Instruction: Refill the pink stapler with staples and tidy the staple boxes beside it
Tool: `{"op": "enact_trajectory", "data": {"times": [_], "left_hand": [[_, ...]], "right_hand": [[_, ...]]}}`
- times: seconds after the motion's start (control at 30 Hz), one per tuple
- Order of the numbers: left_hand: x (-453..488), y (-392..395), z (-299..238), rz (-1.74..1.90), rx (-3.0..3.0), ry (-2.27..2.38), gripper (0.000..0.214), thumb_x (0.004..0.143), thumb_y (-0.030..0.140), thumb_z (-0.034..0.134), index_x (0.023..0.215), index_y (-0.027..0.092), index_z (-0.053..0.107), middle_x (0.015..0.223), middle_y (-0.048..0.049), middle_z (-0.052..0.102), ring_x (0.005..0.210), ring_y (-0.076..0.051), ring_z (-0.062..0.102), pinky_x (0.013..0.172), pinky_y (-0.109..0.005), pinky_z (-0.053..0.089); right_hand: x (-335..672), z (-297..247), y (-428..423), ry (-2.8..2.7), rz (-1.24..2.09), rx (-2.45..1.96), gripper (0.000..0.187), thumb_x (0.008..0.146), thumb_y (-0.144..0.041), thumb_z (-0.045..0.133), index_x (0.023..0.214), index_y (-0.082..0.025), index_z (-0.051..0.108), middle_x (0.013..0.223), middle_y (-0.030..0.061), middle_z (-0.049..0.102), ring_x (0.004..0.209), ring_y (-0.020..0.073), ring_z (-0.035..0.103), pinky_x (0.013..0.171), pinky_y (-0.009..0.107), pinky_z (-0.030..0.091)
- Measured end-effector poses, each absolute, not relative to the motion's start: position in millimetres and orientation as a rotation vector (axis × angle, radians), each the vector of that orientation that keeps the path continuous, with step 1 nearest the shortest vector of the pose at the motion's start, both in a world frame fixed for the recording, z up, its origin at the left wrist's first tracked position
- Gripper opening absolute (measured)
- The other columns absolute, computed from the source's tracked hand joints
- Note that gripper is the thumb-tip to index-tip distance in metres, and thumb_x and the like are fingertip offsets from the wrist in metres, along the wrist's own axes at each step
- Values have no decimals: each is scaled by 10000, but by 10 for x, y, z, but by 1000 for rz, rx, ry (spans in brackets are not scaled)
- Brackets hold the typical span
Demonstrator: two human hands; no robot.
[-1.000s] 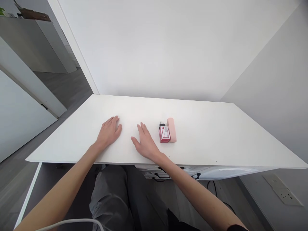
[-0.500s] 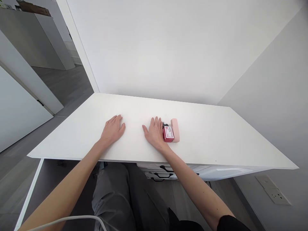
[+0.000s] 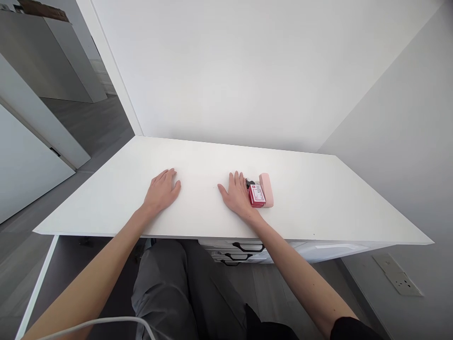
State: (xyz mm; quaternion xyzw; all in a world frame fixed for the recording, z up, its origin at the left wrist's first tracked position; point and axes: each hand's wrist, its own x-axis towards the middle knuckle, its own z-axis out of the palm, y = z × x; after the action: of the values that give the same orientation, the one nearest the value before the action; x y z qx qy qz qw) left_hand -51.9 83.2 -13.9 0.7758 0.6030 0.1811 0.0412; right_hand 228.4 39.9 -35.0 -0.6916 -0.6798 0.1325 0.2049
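Observation:
My left hand [image 3: 161,191] lies palm down on the white tabletop [image 3: 198,212], its thumb apart and nothing in it. Flat on the same surface, my right hand [image 3: 238,193] is open, with its outer edge against a small red box [image 3: 256,195] with a white label. Beside the box, on its right, is a pink object [image 3: 266,190] that looks like a stapler. A small black item [image 3: 249,182] sits behind the box near my fingertips; its kind I cannot make out.
A white wall [image 3: 226,71] rises behind the table. Drawers with black handles [image 3: 239,257] are below the front edge, near my legs [image 3: 166,283]. A pale cable [image 3: 102,320] crosses at bottom left. A wall socket [image 3: 403,283] is at lower right.
My right hand has slid a little to the right, and the red box, the black item and the pink object have shifted right with it. My left hand stays on the tabletop.

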Motion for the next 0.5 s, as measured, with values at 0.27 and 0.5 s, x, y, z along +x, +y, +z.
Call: {"op": "enact_trajectory", "data": {"times": [0.27,0.5], "left_hand": [[-514,845,-111,519,2362,1868,621,1032,458,326,1529,124,491,1663,-145,492,1576,-316,397,1306,-521,292],[-507,855,-96,510,2355,1880,637,1026,471,325,1531,125,498,1668,-139,487,1581,-320,388,1308,-530,287]], "right_hand": [[2927,-471,452,-1889,306,-1949,843,1096,-621,292,1683,-14,274,1794,263,157,1686,396,73,1344,556,132],[3631,-522,470,-1807,259,-2016,829,1086,-615,307,1676,-33,305,1789,244,207,1685,386,112,1343,562,187]]}}
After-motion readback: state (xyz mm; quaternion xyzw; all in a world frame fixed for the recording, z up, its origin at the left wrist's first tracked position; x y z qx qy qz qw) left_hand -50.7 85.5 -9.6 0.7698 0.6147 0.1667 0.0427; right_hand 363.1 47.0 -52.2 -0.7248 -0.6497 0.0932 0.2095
